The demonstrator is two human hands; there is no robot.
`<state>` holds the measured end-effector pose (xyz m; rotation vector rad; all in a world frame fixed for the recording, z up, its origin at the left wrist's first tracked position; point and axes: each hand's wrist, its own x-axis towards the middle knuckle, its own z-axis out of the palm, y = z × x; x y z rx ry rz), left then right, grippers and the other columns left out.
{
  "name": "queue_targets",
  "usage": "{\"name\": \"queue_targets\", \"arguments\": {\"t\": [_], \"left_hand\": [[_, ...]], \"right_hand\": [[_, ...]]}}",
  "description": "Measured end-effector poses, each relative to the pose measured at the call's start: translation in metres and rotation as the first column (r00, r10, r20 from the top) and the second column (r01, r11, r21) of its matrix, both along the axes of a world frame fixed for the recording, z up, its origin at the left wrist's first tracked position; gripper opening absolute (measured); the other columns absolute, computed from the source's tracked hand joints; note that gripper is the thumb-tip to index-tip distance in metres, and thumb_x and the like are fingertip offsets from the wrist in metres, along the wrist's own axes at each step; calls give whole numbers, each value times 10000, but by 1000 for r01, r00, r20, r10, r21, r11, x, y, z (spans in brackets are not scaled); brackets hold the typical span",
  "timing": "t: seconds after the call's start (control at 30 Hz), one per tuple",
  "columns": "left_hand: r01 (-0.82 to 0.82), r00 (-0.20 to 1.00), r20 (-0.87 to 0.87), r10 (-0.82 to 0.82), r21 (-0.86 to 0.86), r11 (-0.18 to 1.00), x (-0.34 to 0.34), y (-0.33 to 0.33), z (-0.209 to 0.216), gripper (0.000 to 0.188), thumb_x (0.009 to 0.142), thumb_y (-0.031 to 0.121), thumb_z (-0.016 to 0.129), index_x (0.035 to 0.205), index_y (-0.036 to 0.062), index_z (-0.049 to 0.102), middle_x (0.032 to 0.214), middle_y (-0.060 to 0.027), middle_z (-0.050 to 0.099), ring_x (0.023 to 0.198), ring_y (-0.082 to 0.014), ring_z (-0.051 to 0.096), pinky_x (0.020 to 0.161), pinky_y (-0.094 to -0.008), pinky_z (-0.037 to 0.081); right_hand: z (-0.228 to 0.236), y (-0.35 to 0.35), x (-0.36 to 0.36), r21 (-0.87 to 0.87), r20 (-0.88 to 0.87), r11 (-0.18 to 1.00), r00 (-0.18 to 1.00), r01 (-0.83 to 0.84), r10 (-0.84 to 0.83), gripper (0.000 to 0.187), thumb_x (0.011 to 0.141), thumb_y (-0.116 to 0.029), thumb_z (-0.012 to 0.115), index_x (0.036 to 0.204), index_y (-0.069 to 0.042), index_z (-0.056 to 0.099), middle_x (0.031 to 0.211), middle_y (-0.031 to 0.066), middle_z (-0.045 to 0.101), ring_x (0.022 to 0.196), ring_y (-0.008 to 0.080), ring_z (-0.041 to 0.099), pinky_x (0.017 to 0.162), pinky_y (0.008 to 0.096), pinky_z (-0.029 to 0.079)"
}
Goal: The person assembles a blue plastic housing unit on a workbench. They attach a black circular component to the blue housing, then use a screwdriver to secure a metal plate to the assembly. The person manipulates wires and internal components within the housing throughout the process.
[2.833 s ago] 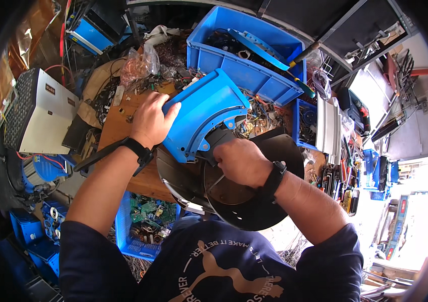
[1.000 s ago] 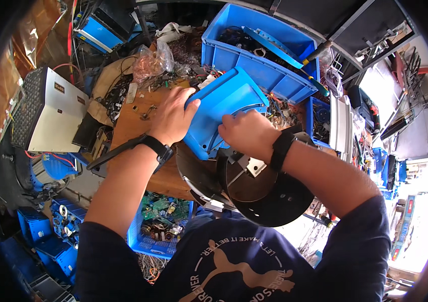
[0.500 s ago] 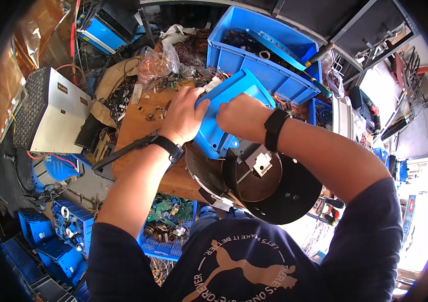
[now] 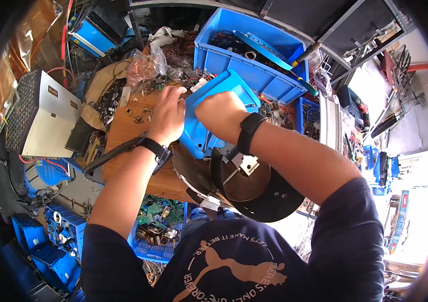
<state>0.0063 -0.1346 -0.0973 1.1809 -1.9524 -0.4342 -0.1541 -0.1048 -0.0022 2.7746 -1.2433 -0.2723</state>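
A blue plastic housing [image 4: 197,137] stands tilted over the bench in front of me. My left hand [image 4: 169,117] is closed at its left edge, thumb against the rim. My right hand [image 4: 221,115] makes a fist over the hollow inside of the housing; what it grips, if anything, is hidden under the fingers. Below the housing lies a wide black cylindrical shell [image 4: 274,207], with its open round mouth showing. A pale metal bracket [image 4: 247,165] juts out beside the mouth, under my right wrist.
A large blue crate [image 4: 254,73] with cables and tools stands behind the housing. Wires, scraps and a bag of copper-coloured wire [image 4: 143,70] lie on the wooden bench [image 4: 123,121]. A silver case [image 4: 50,116] is at left. A crate of circuit boards [image 4: 158,249] sits below.
The whole view has shifted slightly, so everything sits further left. My right fist has moved a little up and left relative to the housing. Left hand stays at the edge.
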Motion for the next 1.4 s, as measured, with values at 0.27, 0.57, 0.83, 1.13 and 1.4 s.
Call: {"name": "queue_targets", "arguments": {"t": [0.27,0.57,0.83,1.13,1.4], "left_hand": [[-15,998,59,16,-18,1000,-1,4,3,245,858,60,528,1094,-2,555,1100,-185,526,1058,-363,499,939,-436,399],[-7,999,42,10,-55,998,0,2,0,237,866,99,525,1076,-3,563,1069,-189,532,1037,-364,501,924,-435,397],[38,998,-50,-41,-52,998,0,1,1,216,878,105,507,1061,2,558,1044,-186,548,1024,-364,500,913,-435,395],[86,966,-248,-65,76,993,4,-14,-17,322,959,246,458,1141,0,561,1127,-215,578,1088,-374,522,946,-403,402],[273,938,-306,-166,353,895,14,-17,-14,410,1024,319,294,1325,93,457,1217,-119,548,1120,-201,523,973,-325,395]], "right_hand": [[-8,1,-3,187,89,845,848,501,-523,118,773,-127,608,802,-52,695,849,168,692,799,301,689,686,388,551],[-13,-4,-4,555,201,635,655,537,-729,288,783,-214,557,865,35,676,930,255,658,903,380,650,797,415,524],[-11,-3,7,462,213,713,714,527,-666,268,754,-177,556,846,52,660,857,275,651,825,420,648,741,457,525],[-4,-5,42,370,108,830,868,418,-485,217,786,-122,552,918,-24,693,918,167,696,857,298,688,704,397,553],[-3,4,53,356,171,884,909,303,-381,190,737,-143,596,819,11,671,790,214,676,732,346,678,654,427,545]]}}
